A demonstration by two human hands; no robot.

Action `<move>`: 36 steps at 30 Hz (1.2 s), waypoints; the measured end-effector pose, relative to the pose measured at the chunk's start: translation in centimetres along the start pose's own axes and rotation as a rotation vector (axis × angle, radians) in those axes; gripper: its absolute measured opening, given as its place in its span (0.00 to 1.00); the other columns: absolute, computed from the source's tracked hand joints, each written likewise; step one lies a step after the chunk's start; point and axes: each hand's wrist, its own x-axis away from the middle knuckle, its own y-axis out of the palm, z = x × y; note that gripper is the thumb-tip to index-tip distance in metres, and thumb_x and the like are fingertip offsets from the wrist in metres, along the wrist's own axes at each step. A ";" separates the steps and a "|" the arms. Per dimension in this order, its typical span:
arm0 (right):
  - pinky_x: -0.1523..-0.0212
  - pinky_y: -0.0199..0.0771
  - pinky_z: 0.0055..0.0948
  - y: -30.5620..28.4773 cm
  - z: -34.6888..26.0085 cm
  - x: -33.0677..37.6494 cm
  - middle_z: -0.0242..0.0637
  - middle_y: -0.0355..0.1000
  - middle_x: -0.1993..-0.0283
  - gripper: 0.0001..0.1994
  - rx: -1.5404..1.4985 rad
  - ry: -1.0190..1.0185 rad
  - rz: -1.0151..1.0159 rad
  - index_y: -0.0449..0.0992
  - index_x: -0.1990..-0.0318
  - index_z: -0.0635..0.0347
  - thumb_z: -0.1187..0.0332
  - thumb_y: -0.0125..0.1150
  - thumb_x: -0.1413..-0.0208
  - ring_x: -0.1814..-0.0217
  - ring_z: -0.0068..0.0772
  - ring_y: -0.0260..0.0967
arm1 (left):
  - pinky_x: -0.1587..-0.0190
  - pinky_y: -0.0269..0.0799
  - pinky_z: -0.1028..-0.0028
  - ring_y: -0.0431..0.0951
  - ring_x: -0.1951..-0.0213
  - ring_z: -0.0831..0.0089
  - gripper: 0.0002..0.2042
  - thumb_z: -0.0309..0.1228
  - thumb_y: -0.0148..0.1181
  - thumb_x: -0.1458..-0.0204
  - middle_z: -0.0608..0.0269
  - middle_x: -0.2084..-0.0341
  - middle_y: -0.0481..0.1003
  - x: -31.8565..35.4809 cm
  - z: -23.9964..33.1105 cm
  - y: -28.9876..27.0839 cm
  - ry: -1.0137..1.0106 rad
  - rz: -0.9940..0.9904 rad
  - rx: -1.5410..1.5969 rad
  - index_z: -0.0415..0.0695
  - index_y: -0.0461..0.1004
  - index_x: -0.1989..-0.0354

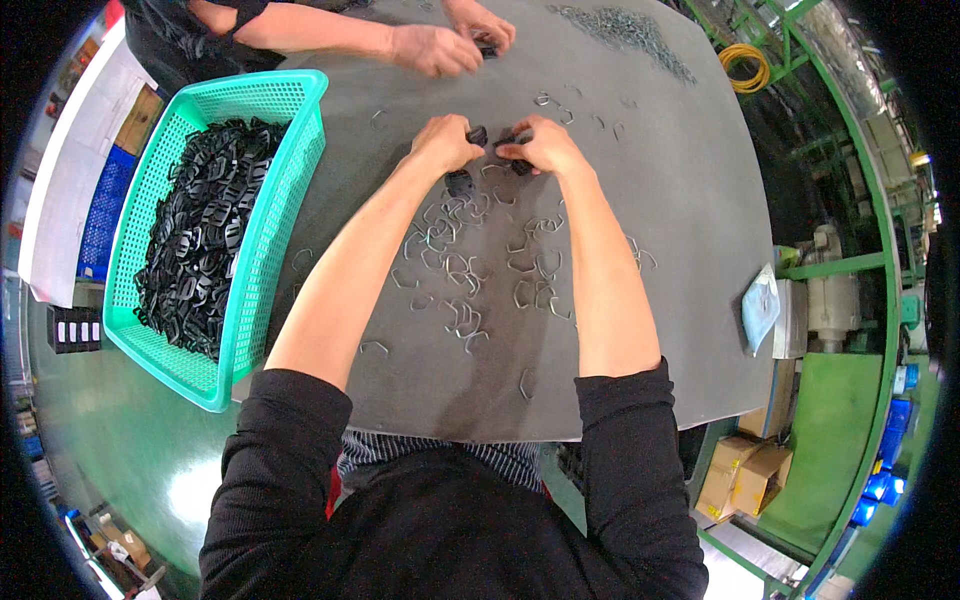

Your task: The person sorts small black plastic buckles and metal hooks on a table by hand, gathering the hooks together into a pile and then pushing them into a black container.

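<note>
My left hand (444, 146) is closed on a small black plastic buckle (477, 136) above the grey table. Just below that hand, another black buckle (459, 184) lies near the wire pieces. Across a narrow gap, my right hand (546, 148) pinches a dark plastic buckle (521, 166), its fingers curled round it. Bent metal wire clips (462, 275) are scattered between my forearms. At my left stands a turquoise mesh basket (312, 128), holding many black plastic buckles (205, 230).
Opposite me at the far left, a co-worker's hands (437, 50) handle a small dark piece. A pile of metal wire clips (625, 38) lies at the far right of the grey table (690, 230). Cardboard boxes (745, 475) sit beyond its right edge, beside green framing (840, 268).
</note>
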 end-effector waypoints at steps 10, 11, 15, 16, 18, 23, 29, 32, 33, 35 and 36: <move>0.88 0.44 0.17 -2.7 0.9 5.7 0.22 0.61 0.81 0.12 -0.461 0.160 -0.088 0.75 0.63 0.57 0.60 0.64 0.51 0.88 0.11 0.51 | 0.84 0.52 0.89 0.68 0.74 0.87 0.11 0.39 0.57 0.46 0.72 0.64 0.73 8.9 -3.7 -3.6 0.042 -0.234 1.293 0.49 0.71 0.58; 0.88 0.45 0.16 -2.9 0.4 6.6 0.21 0.61 0.81 0.11 -0.565 0.170 -0.143 0.74 0.64 0.57 0.61 0.62 0.49 0.88 0.11 0.51 | 0.80 0.63 0.82 0.73 0.72 0.78 0.15 0.42 0.59 0.49 0.67 0.65 0.75 7.9 -5.0 -2.9 0.020 -0.223 1.132 0.47 0.72 0.58; 0.88 0.45 0.16 -3.6 1.0 8.9 0.22 0.61 0.81 0.11 -0.716 0.191 -0.081 0.74 0.63 0.58 0.61 0.61 0.48 0.87 0.12 0.52 | 0.61 0.71 0.66 0.77 0.67 0.61 0.20 0.45 0.65 0.58 0.55 0.73 0.76 7.8 -0.8 -0.4 0.022 0.135 0.125 0.42 0.75 0.63; 0.88 0.46 0.16 -4.0 1.2 9.6 0.23 0.61 0.81 0.12 -0.803 0.190 -0.069 0.74 0.62 0.59 0.61 0.62 0.49 0.87 0.12 0.52 | 0.62 0.70 0.66 0.77 0.67 0.61 0.20 0.45 0.66 0.58 0.55 0.73 0.76 8.0 0.0 0.0 0.018 0.157 0.053 0.42 0.75 0.63; 0.89 0.47 0.17 -4.4 1.8 10.7 0.23 0.61 0.82 0.13 -0.858 0.185 -0.034 0.75 0.61 0.60 0.61 0.62 0.49 0.87 0.13 0.53 | 0.63 0.70 0.66 0.77 0.68 0.62 0.20 0.45 0.67 0.60 0.55 0.74 0.76 8.4 0.8 0.7 0.011 0.199 -0.093 0.43 0.76 0.65; 0.88 0.40 0.16 -3.8 5.2 12.8 0.21 0.60 0.81 0.15 -0.530 0.227 0.164 0.75 0.57 0.59 0.61 0.62 0.50 0.88 0.11 0.51 | 0.74 0.70 0.73 0.72 0.75 0.73 0.16 0.41 0.63 0.54 0.61 0.73 0.75 8.8 1.2 -0.7 0.252 -0.083 0.317 0.41 0.73 0.65; 0.88 0.40 0.18 -3.6 7.3 15.3 0.22 0.61 0.82 0.14 -0.489 0.360 0.210 0.77 0.61 0.60 0.63 0.64 0.52 0.89 0.13 0.50 | 0.85 0.50 0.90 0.64 0.79 0.85 0.10 0.39 0.58 0.47 0.70 0.68 0.72 9.6 3.7 0.6 0.076 -0.424 1.271 0.46 0.71 0.62; 0.89 0.47 0.18 -3.8 6.8 16.8 0.24 0.62 0.84 0.11 -0.909 0.306 0.181 0.79 0.67 0.61 0.63 0.66 0.53 0.88 0.14 0.55 | 0.73 0.69 0.73 0.73 0.76 0.75 0.16 0.42 0.63 0.54 0.62 0.73 0.76 7.0 5.0 3.6 0.197 -0.059 0.541 0.44 0.75 0.63; 0.89 0.47 0.18 -3.9 7.6 17.3 0.24 0.63 0.84 0.10 -0.835 0.335 0.227 0.79 0.67 0.60 0.63 0.66 0.53 0.88 0.14 0.56 | 0.67 0.70 0.69 0.75 0.72 0.69 0.16 0.42 0.63 0.55 0.59 0.73 0.77 6.7 6.4 4.6 0.200 0.019 0.342 0.44 0.75 0.63; 0.89 0.46 0.17 -3.7 9.1 18.1 0.24 0.64 0.83 0.10 -0.687 0.389 0.311 0.79 0.67 0.60 0.63 0.66 0.53 0.88 0.14 0.56 | 0.60 0.71 0.64 0.78 0.66 0.62 0.15 0.41 0.64 0.56 0.55 0.71 0.78 6.3 8.3 5.9 0.215 0.070 0.077 0.44 0.76 0.65; 0.89 0.46 0.17 -4.0 8.8 18.7 0.24 0.64 0.83 0.10 -0.748 0.390 0.312 0.79 0.68 0.60 0.64 0.66 0.53 0.88 0.14 0.56 | 0.59 0.71 0.63 0.78 0.63 0.60 0.15 0.41 0.64 0.57 0.55 0.70 0.78 6.3 9.0 5.7 0.225 0.042 0.007 0.45 0.76 0.65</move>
